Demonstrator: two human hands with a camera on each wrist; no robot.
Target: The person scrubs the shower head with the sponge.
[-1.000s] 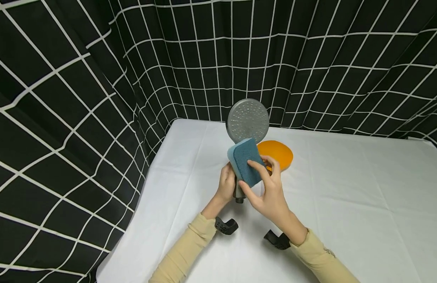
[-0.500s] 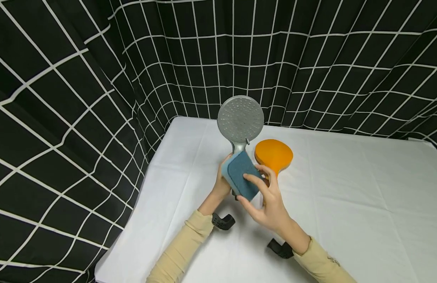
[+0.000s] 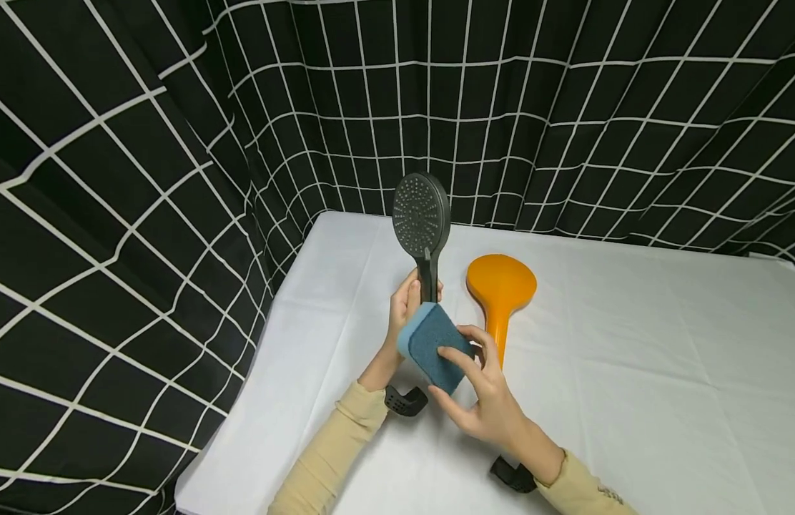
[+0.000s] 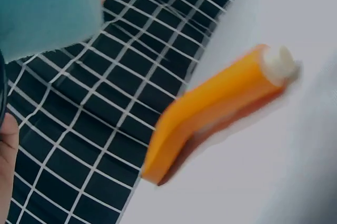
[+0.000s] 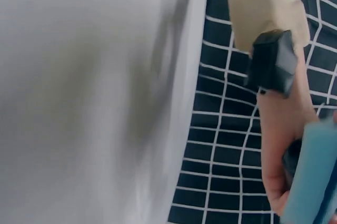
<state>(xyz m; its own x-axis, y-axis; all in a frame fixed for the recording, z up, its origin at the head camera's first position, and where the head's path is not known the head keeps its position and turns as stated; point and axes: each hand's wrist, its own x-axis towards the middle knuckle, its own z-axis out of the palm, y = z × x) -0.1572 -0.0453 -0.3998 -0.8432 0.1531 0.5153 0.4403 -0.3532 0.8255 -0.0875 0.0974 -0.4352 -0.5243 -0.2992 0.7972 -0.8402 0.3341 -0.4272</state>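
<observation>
My left hand (image 3: 400, 315) grips a dark grey shower head (image 3: 418, 218) by its handle and holds it upright, its round nozzle face turned toward the left. In my right hand (image 3: 490, 397) is a blue sponge (image 3: 439, 350), pinched between thumb and fingers with the darker scouring side facing up. The sponge overlaps the lower handle in the head view and hides it. In the left wrist view the sponge (image 4: 47, 13) fills the upper left corner. The right wrist view catches the sponge (image 5: 310, 176) beside the left hand (image 5: 274, 155) and the dark handle.
An orange shower head (image 3: 500, 282) lies on the white-covered table (image 3: 629, 343) just right of my hands; its white threaded end (image 4: 279, 63) shows in the left wrist view. Black curtains (image 3: 475, 107) with a white grid stand behind and to the left.
The sponge has slid down along the handle toward me with my right hand. The shower head has turned so its face points more leftward, and more of the orange one shows.
</observation>
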